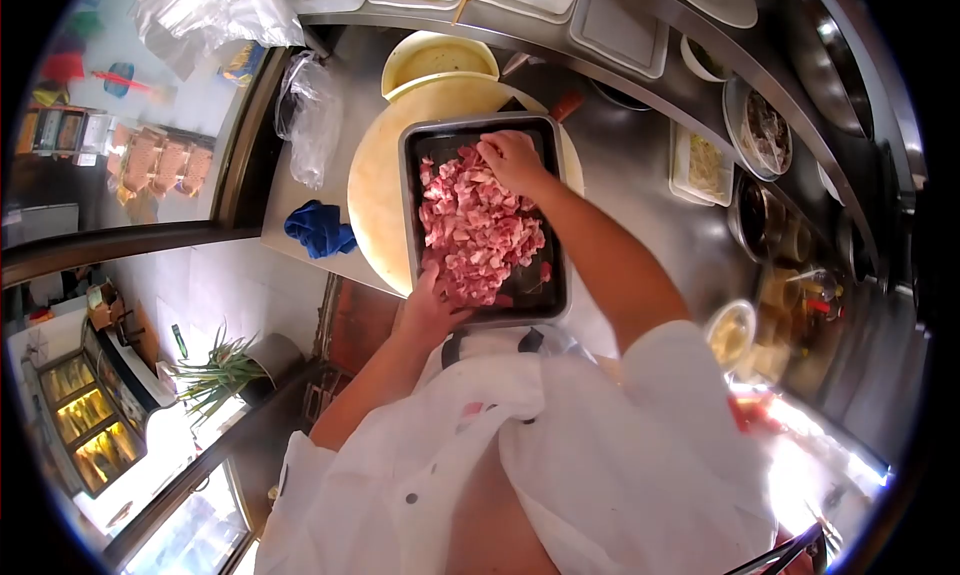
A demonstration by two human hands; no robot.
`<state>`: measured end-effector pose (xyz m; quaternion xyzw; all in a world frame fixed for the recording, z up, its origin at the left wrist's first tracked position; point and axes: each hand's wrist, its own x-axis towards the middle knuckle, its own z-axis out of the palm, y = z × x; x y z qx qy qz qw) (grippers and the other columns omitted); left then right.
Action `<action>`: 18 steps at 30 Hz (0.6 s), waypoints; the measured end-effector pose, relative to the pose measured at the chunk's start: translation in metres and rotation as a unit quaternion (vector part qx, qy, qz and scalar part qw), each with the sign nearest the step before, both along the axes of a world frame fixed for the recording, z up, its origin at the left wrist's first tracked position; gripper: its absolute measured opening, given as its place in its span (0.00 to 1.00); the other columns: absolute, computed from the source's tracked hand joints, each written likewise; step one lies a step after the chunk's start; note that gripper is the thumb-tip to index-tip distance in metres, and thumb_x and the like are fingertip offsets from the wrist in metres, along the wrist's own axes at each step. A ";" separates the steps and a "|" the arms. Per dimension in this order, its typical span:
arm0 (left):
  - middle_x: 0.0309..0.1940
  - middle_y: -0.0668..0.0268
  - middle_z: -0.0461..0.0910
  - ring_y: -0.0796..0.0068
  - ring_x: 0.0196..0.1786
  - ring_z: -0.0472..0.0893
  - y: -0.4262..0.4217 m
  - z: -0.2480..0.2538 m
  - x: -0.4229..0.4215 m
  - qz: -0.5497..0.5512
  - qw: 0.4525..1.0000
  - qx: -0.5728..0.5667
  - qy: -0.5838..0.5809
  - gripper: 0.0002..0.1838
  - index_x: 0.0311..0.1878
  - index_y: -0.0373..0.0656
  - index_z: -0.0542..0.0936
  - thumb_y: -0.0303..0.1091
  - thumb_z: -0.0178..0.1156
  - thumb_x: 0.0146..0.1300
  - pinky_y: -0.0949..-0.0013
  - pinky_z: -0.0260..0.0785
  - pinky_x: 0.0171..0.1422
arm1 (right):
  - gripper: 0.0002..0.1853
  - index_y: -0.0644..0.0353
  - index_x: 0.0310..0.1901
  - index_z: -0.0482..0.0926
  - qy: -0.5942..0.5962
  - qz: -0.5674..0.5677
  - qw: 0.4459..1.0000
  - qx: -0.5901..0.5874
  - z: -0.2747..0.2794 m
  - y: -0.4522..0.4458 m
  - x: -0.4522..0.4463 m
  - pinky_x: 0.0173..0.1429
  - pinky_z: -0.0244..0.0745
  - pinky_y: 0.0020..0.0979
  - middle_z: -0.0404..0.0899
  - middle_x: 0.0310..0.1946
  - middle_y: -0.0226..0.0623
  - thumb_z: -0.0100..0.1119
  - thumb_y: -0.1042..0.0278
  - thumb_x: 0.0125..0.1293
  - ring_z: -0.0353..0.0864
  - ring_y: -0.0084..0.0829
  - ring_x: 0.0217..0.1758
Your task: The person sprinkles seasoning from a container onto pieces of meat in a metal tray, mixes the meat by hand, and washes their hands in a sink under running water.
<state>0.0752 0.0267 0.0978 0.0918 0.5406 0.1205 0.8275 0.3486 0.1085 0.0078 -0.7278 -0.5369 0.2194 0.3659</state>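
Observation:
A dark rectangular metal tray (559,225) holds a heap of diced raw meat (478,225), pink with pale fat. The tray rests on a round, pale cutting board (375,190). My left hand (432,307) is at the heap's near left edge, thumb apart and fingers stretched along the meat, some of it covering them. At the far right side of the heap, my right hand (514,163) lies with bent, loosely parted fingers touching the meat. Its fingertips are partly hidden by the hand and the pieces.
Behind the board stands a yellowish bowl (440,60). A blue cloth (318,229) and a clear plastic bag (310,120) lie to the left. A reddish handle (567,106) sticks out beyond the tray. Shelves with white containers (620,35) and bowls curve round the right.

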 end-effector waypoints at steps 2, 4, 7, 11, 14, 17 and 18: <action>0.72 0.65 0.75 0.57 0.70 0.77 0.007 -0.028 0.025 0.052 0.992 0.042 -0.109 0.31 0.77 0.48 0.67 0.58 0.45 0.82 0.44 0.71 0.72 | 0.24 0.63 0.40 0.87 0.058 -0.044 0.996 -0.051 -0.004 0.001 -0.016 0.64 0.75 0.47 0.86 0.45 0.56 0.57 0.46 0.74 0.83 0.53 0.56; 0.75 0.66 0.73 0.59 0.73 0.76 0.023 -0.063 0.041 0.057 0.969 0.079 -0.228 0.32 0.78 0.50 0.67 0.60 0.42 0.83 0.48 0.69 0.76 | 0.24 0.65 0.42 0.87 0.104 -0.079 0.990 -0.044 0.002 -0.022 -0.047 0.59 0.79 0.47 0.87 0.43 0.55 0.57 0.47 0.74 0.86 0.51 0.54; 0.70 0.60 0.76 0.61 0.67 0.80 0.040 -0.087 0.056 -0.019 0.931 0.312 -0.186 0.23 0.75 0.45 0.69 0.44 0.45 0.85 0.54 0.74 0.71 | 0.27 0.67 0.56 0.82 0.240 -0.084 0.967 -0.032 0.048 -0.057 -0.062 0.63 0.78 0.46 0.86 0.47 0.51 0.64 0.48 0.71 0.85 0.46 0.58; 0.60 0.61 0.82 0.68 0.60 0.84 0.071 -0.038 0.072 -0.024 0.956 0.220 -0.194 0.19 0.70 0.41 0.73 0.31 0.54 0.79 0.64 0.79 0.62 | 0.46 0.64 0.74 0.67 0.231 -0.092 0.964 -0.092 0.061 -0.096 -0.061 0.73 0.73 0.40 0.78 0.64 0.49 0.78 0.49 0.59 0.77 0.39 0.68; 0.60 0.63 0.83 0.69 0.59 0.84 0.099 -0.011 0.084 -0.089 0.949 0.248 -0.172 0.21 0.68 0.40 0.75 0.32 0.61 0.76 0.65 0.79 0.61 | 0.48 0.62 0.73 0.69 0.355 0.026 0.927 -0.115 0.092 -0.114 -0.034 0.72 0.74 0.37 0.81 0.62 0.43 0.83 0.50 0.54 0.81 0.36 0.65; 0.60 0.63 0.84 0.70 0.60 0.82 0.122 0.016 0.091 -0.206 0.944 0.221 -0.129 0.20 0.67 0.38 0.77 0.33 0.62 0.76 0.64 0.76 0.64 | 0.36 0.62 0.63 0.79 0.203 0.110 0.943 -0.239 0.071 -0.128 -0.023 0.64 0.79 0.36 0.83 0.59 0.42 0.83 0.59 0.55 0.86 0.37 0.56; 0.59 0.63 0.84 0.70 0.62 0.81 0.130 0.023 0.091 -0.258 0.935 0.220 -0.107 0.19 0.67 0.38 0.78 0.33 0.61 0.77 0.63 0.73 0.66 | 0.33 0.62 0.61 0.81 0.157 0.156 0.937 -0.272 0.060 -0.130 -0.016 0.62 0.80 0.36 0.83 0.57 0.42 0.82 0.60 0.55 0.86 0.37 0.55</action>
